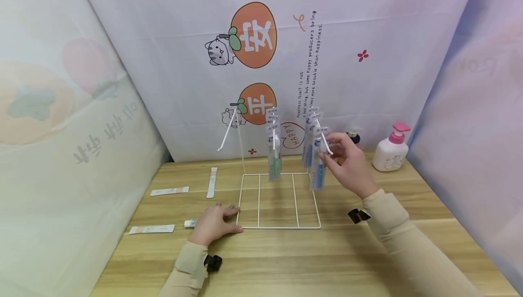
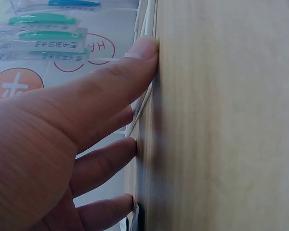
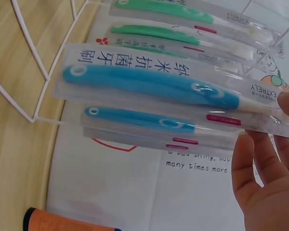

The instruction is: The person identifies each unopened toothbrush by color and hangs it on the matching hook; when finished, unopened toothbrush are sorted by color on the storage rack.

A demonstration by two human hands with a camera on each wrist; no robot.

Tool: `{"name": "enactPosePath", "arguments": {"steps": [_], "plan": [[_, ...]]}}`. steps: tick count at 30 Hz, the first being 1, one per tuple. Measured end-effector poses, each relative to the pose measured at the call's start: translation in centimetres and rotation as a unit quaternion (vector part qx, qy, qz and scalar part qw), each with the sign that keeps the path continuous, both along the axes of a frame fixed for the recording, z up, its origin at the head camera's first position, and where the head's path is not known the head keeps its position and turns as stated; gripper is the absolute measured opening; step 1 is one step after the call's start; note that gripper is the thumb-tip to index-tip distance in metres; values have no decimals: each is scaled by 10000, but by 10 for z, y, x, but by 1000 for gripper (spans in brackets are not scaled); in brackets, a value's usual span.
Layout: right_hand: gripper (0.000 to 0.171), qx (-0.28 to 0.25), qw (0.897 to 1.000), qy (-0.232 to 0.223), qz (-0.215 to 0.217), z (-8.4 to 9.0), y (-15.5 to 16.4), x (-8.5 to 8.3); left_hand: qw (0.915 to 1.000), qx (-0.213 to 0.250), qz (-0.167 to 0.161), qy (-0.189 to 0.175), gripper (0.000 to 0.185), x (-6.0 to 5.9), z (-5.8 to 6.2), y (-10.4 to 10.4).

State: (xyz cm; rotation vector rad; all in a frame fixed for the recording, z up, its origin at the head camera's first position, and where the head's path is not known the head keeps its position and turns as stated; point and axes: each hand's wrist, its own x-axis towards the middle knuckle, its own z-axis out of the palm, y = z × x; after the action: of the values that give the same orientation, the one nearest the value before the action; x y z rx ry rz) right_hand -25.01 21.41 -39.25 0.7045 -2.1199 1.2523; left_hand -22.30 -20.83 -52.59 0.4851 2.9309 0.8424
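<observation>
A white wire rack stands on the table with three hooks reaching forward. My right hand is at the tip of the right hook and pinches a packaged blue toothbrush near its head end, between thumb and fingers. Behind it hang other packaged blue toothbrushes. Several packaged green toothbrushes hang on the middle hook; the left hook is bare. My left hand rests at the front left corner of the rack's base, its thumb on the wire and fingers spread on the table.
Several slim white packets lie on the left of the table. A small white tube is beside my left hand. At the back right stand a white pump bottle with a pink top and a dark-capped orange bottle. Printed cloth walls enclose the table.
</observation>
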Motion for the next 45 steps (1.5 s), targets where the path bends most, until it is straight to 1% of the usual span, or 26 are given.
{"name": "enactPosePath", "arguments": {"steps": [3,5,12,20,24,30,32,39,45], "plan": [[44,-105,9999,-22,-60,1,-4,-8,10000,-17,-12,19,64,0,0,0],[45,-166,9998,-19,-87,4,-9,-10,10000,-20,-5,3,64,0,0,0],[40,-262,9995,4,-186,21,-22,-3,10000,-53,17,21,63,0,1,1],[40,-348,9988,-37,-331,23,-24,-5,10000,-63,-22,45,64,-1,0,1],[40,-382,9985,-55,-379,19,-23,-10,10000,-75,-30,33,63,-1,0,2],[44,-411,9980,-141,-461,-1,-13,-30,9999,-110,-34,58,62,-1,1,3],[46,-396,9980,-153,-460,-4,-11,-33,9999,-118,-33,60,62,-1,1,4],[43,-407,9984,-224,-309,-6,-9,-36,9999,-98,9,17,63,-1,1,3],[43,-307,9985,-209,-390,-6,-8,-37,9999,-129,28,13,64,-1,0,3]]}}
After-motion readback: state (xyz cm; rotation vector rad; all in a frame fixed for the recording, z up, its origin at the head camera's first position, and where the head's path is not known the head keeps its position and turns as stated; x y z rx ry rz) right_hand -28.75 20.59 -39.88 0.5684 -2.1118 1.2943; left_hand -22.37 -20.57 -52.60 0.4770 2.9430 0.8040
